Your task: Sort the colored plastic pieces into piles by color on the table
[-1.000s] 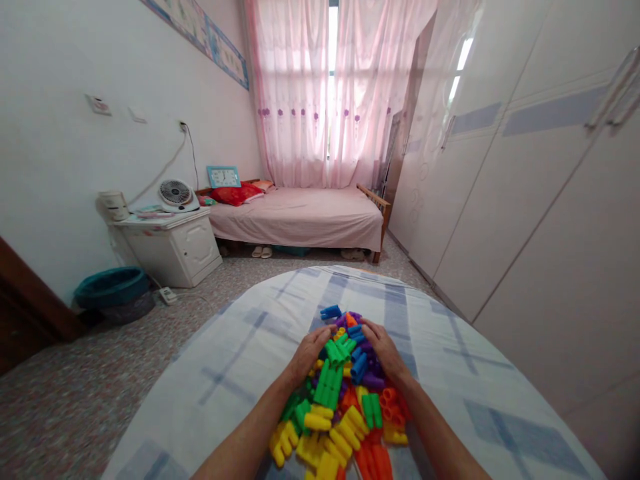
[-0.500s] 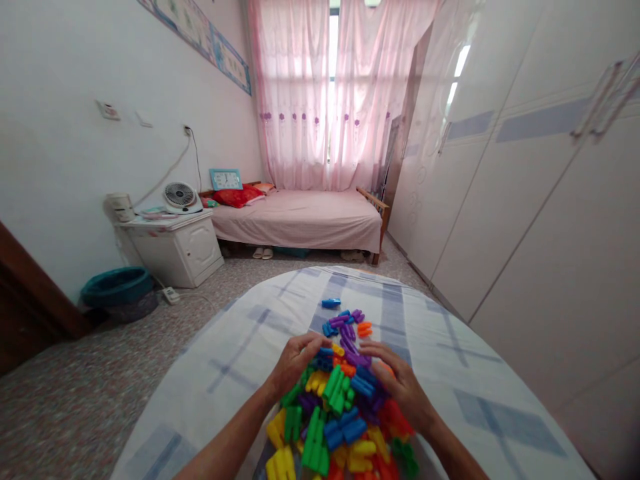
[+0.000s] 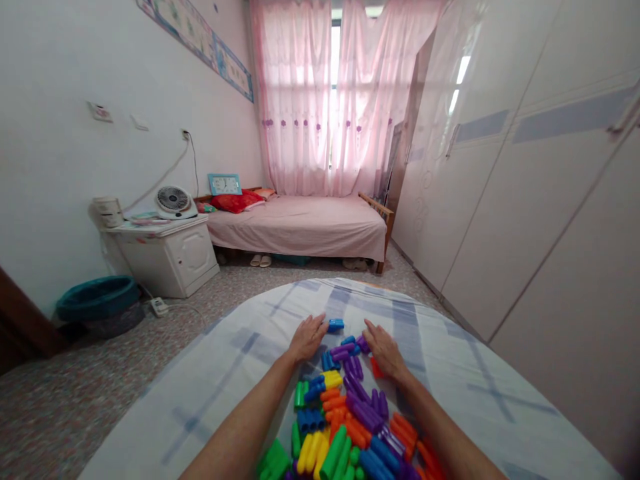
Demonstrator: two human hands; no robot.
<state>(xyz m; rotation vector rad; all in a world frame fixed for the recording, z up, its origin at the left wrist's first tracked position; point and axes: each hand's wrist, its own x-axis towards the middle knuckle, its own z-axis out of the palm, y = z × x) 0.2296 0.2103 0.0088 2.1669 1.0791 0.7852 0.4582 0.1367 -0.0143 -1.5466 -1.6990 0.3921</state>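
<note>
A heap of plastic building blocks made of joined tubes, in green, yellow, blue, orange and purple, spreads over the cloth-covered table. My left hand lies at the far left of the heap, fingers stretched forward. Its fingertips are right beside a lone blue block; whether they touch it I cannot tell. My right hand reaches along the far right side with its fingers extended, close to a purple block. Partly under that hand shows an orange block. Nearer me lie yellow blocks and green blocks.
Beyond the table stands a bed with a pink sheet. A white cabinet with a fan and a teal-lined bin are to the left. A tall wardrobe lines the right side.
Both hands have moved forward from over the heap to its far end, the left now beside the lone blue block. More blocks lie spread out between my forearms.
</note>
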